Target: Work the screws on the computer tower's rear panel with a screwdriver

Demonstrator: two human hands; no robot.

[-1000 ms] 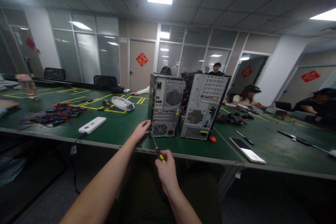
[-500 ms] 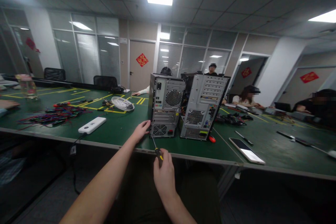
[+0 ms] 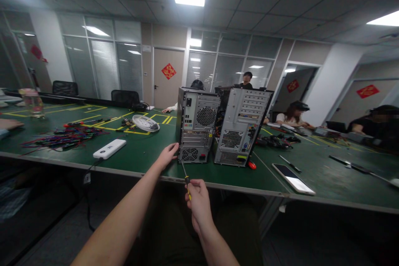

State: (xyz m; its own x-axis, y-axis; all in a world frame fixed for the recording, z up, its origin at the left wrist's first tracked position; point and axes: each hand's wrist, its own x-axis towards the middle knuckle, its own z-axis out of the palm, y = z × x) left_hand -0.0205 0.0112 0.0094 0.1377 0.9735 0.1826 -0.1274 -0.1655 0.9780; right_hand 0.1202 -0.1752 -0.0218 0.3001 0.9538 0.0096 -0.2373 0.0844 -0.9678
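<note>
the work looks part-way: the tip of the screwdriver (image 3: pixel 187 179) meets the lower left corner of the near computer tower (image 3: pixel 202 129), so the job at that corner appears unfinished. that tower stands upright on the green table (image 3: pixel 140 164), its rear to the person, with the fan grille, slot covers and power inlet all in place; nothing on that rear face looks removed. the screw itself is too small to make out, so how much turning remains there cannot be told.

the right hand (image 3: pixel 199 199) is closed around the screwdriver's handle, thumb and fingers wrapped over it. the left hand (image 3: pixel 168 156) is loosely half-open and grips nothing, its fingertips against the tower's left edge.

just beside it on the right stands a second tower (image 3: pixel 237 122), also rear outward; the gap between the two shows dark parts, perhaps its insides, though the view there is dim. farther left, a white basket (image 3: pixel 140 122) holds some small greyish pieces, too blurred to name, and a clear bottle (image 3: pixel 32 106) with a pinkish top has pale yellow liquid low down.
</note>
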